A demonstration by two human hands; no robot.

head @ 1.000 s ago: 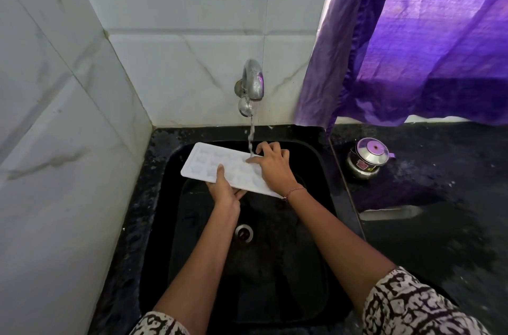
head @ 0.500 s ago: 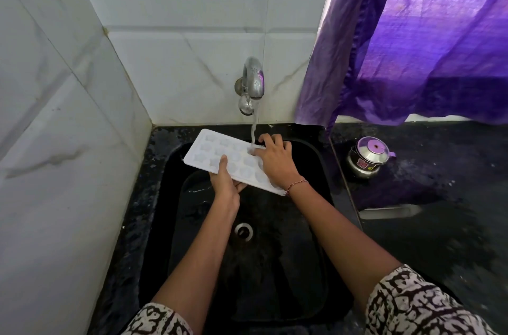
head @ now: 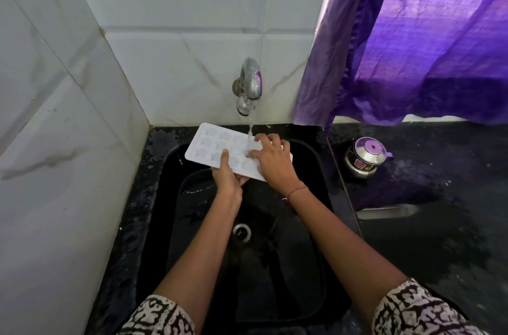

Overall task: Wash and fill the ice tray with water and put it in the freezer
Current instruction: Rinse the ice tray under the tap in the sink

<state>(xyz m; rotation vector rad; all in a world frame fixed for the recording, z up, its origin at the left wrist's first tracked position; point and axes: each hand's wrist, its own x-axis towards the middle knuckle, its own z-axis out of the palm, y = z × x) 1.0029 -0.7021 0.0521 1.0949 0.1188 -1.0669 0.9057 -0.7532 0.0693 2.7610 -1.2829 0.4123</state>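
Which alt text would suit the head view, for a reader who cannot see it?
A person holds a white ice tray under a running wall tap above a black sink: the left hand grips its near edge, the right hand presses on its top. A steel pot stands on the counter at right.

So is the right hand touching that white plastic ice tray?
Touching: the head view shows the right hand resting on the white plastic ice tray.
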